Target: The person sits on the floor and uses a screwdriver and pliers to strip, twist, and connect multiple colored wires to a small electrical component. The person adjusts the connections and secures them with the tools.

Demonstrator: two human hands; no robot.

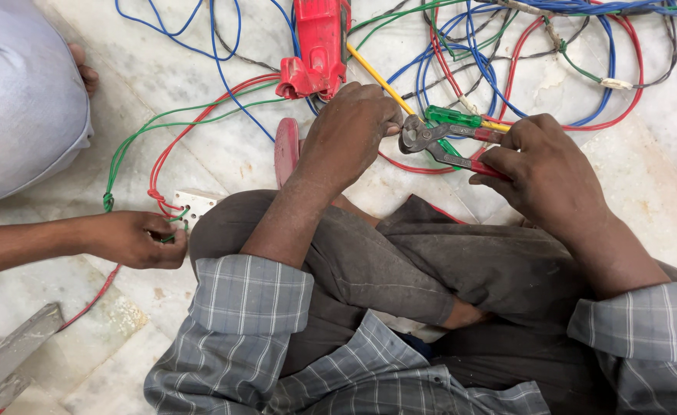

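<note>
Down on the marble floor (200,92), the person's right hand (542,165) grips the red handles of the pliers (446,146), fingers clenched around them. The plier head points left and meets the left hand (350,131), which is closed on a yellow wire (373,73) right at the plier head. Just far of the left hand lies a red tool (319,46), among many loose blue, green and red wires (507,54). At near left, another person's hand (134,238) pinches green and red wires at a white switch plate (196,204), well apart from the pliers.
</note>
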